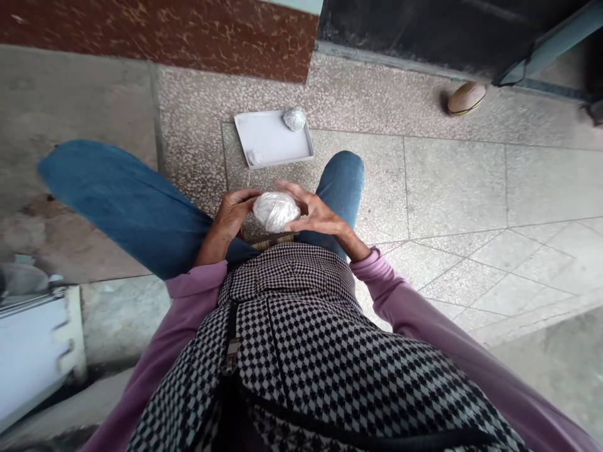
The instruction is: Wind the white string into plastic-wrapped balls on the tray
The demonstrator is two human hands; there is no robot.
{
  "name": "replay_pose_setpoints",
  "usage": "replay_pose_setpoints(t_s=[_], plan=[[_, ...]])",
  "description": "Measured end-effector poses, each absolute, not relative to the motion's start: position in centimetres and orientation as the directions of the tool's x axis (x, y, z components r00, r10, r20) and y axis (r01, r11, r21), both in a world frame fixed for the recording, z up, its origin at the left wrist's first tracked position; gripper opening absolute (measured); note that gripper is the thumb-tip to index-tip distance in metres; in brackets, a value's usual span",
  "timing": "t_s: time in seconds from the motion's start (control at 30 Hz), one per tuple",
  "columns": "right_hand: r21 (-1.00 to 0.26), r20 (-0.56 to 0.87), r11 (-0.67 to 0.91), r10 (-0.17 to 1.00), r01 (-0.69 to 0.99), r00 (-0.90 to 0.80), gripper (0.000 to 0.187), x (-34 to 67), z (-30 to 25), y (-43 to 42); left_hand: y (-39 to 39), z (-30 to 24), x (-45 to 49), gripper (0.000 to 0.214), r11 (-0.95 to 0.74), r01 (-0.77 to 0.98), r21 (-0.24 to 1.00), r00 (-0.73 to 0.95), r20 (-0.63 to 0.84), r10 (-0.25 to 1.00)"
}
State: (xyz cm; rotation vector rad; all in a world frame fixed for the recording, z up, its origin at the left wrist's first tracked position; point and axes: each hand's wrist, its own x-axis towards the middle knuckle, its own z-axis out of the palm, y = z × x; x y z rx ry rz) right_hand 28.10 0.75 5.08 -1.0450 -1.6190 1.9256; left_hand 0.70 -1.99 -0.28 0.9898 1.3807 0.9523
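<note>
Between my two hands, above my lap, is a ball of shiny white plastic strands (276, 212). My left hand (235, 216) presses its fingertips against the ball's left side. My right hand (315, 210) curves round the right side, thumb low and fingers over the top. On the floor ahead of my knees lies a shallow white tray (277, 139). A similar white ball (294, 119) rests in its far right corner, and a smaller white clump (254, 157) sits in its near left corner.
A beige rounded object (466, 98) with a dark band lies on the floor at far right, near a dark panel (400, 31). A red-brown marbled base (164, 34) runs along the back. White boxy items (32, 351) stand at lower left.
</note>
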Motion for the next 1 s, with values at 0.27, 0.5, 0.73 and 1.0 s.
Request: replay_pose_setpoints(t_s=[0.27,0.5,0.73,1.0], plan=[[-0.935,-0.153,-0.029,0.932,0.353,-0.328,0.131,29.3,6.4,6.1,-2.7,0.6,1.3,0.037,0.179,0.204,0.963,0.047,-0.192,0.98],[-0.768,-0.134,0.023,0.972,0.64,-0.195,0.103,28.0,1.4,8.9,-3.2,0.9,2.1,0.032,0.146,0.236,0.961,0.139,-0.182,0.973],[-0.787,-0.348,0.098,0.744,0.61,-0.57,0.086,24.9,-1.1,3.1,-2.4,1.0,1.1,0.017,0.202,0.272,0.941,0.02,-0.216,0.976],[-0.932,-0.312,-0.071,0.655,0.355,-0.688,0.113,26.2,3.1,0.2,-2.3,1.2,0.8,0.022,0.256,0.128,0.958,-0.03,-0.255,0.967]])
